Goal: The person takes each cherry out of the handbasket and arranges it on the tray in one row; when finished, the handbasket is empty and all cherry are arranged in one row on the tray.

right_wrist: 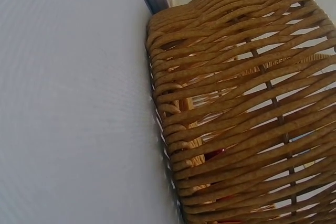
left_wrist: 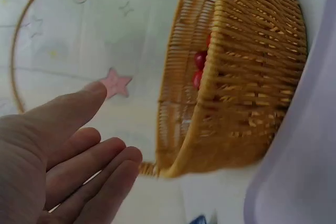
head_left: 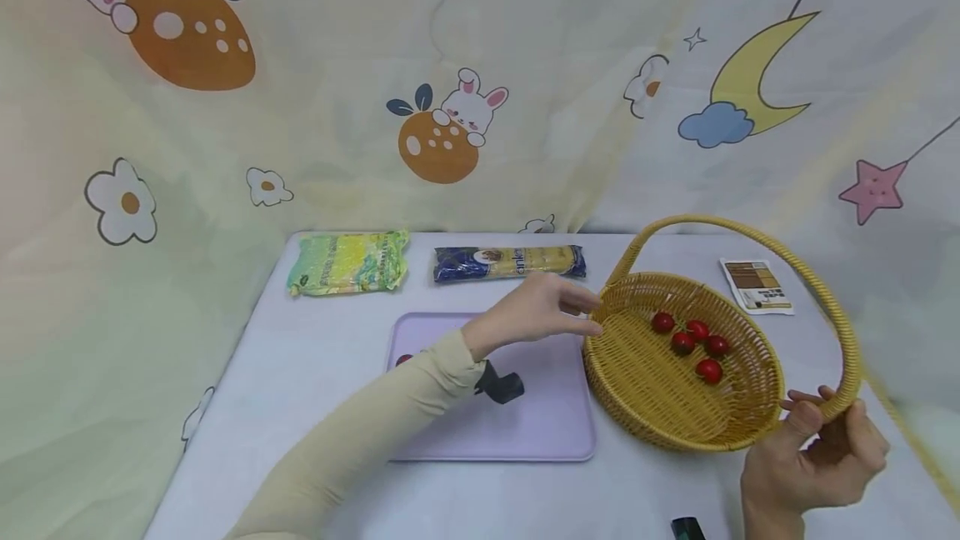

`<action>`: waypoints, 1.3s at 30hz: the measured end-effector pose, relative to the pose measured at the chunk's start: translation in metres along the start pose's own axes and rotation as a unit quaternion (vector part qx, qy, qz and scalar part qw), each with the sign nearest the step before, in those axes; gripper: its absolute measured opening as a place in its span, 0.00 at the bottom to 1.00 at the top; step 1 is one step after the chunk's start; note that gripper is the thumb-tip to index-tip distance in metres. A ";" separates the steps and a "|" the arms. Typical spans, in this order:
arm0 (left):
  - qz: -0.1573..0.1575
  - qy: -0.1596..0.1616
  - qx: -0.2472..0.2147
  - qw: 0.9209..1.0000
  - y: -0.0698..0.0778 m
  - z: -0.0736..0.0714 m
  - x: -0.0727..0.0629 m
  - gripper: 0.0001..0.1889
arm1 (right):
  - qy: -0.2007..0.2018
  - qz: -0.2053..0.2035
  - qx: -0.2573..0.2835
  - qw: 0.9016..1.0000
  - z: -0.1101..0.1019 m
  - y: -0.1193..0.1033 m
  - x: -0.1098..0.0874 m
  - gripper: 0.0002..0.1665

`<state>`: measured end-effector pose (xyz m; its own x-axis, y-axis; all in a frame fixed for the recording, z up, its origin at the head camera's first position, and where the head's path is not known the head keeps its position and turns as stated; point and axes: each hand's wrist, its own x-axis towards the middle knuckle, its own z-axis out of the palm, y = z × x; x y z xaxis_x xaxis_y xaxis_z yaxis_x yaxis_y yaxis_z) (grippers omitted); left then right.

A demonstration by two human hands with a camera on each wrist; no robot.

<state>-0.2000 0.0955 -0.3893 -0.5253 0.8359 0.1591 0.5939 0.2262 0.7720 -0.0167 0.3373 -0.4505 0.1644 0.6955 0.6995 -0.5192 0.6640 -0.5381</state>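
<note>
A round wicker basket [head_left: 652, 407] with a tall arched handle [head_left: 750, 227] stands on the right of the table. Several red cherry tomatoes [head_left: 697, 330] lie inside it; two show past the rim in the left wrist view [left_wrist: 200, 60]. My right hand [head_left: 821, 457] grips the handle low on its right side, thumb toward me and fingertips round behind. At the opposite side, my left hand [head_left: 536, 307] holds nothing, its fingers loosely extended close to the basket's left rim and handle foot. The right wrist view shows mostly woven basket wall [right_wrist: 252, 103]; that hand is hidden there.
A lilac tray [head_left: 540, 432] lies left of the basket, partly under my left arm, with a red item [head_left: 403, 359] on it. Behind are a green-yellow packet [head_left: 348, 263] and a blue-yellow packet [head_left: 510, 263]. A brown-white sachet [head_left: 757, 287] lies behind the basket.
</note>
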 end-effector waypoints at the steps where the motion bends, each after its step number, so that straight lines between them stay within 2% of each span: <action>1: 0.002 -0.009 0.002 1.000 0.002 0.006 0.011 0.22 | 0.000 -0.001 -0.002 1.000 0.000 0.000 0.000 0.29; 5: 0.010 -0.028 0.031 0.999 0.009 0.026 0.051 0.22 | 0.000 -0.003 0.000 1.000 0.001 -0.001 0.000 0.29; 10: -0.005 -0.027 0.067 0.997 0.012 0.047 0.090 0.20 | -0.007 -0.008 -0.009 1.000 0.001 0.000 0.001 0.29; 13: -0.028 -0.012 0.100 0.995 0.012 0.062 0.108 0.14 | 0.004 -0.011 0.010 1.000 0.003 0.001 0.001 0.30; 16: -0.071 -0.010 0.112 0.991 0.010 0.078 0.121 0.11 | 0.017 -0.011 0.036 0.999 0.004 0.002 0.000 0.31; 19: -0.109 -0.010 0.110 0.988 0.008 0.092 0.131 0.20 | 0.019 -0.012 0.040 0.999 0.002 0.002 0.000 0.30; 21: -0.127 0.005 0.113 0.985 0.007 0.099 0.135 0.25 | 0.016 -0.014 0.038 0.999 0.001 0.003 -0.001 0.29; 24: -0.140 0.029 0.132 0.981 0.006 0.107 0.140 0.29 | 0.012 -0.018 0.035 0.999 0.000 0.004 0.000 0.29; 27: -0.152 0.038 0.143 0.977 0.003 0.112 0.142 0.31 | 0.013 -0.020 0.044 0.999 0.001 0.003 -0.002 0.30; 34: -0.155 0.036 0.157 0.975 0.001 0.119 0.142 0.33 | 0.014 -0.032 0.039 0.999 0.004 0.002 -0.003 0.31; 39: -0.149 0.029 0.173 0.973 0.002 0.122 0.145 0.28 | 0.003 -0.035 0.011 0.999 0.000 0.002 -0.001 0.31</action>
<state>-0.2005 0.2787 -0.4398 -0.7330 0.6802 0.0020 0.5745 0.6175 0.5372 -0.0175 0.3382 -0.4521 0.2051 0.6495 0.7322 -0.5251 0.7043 -0.4777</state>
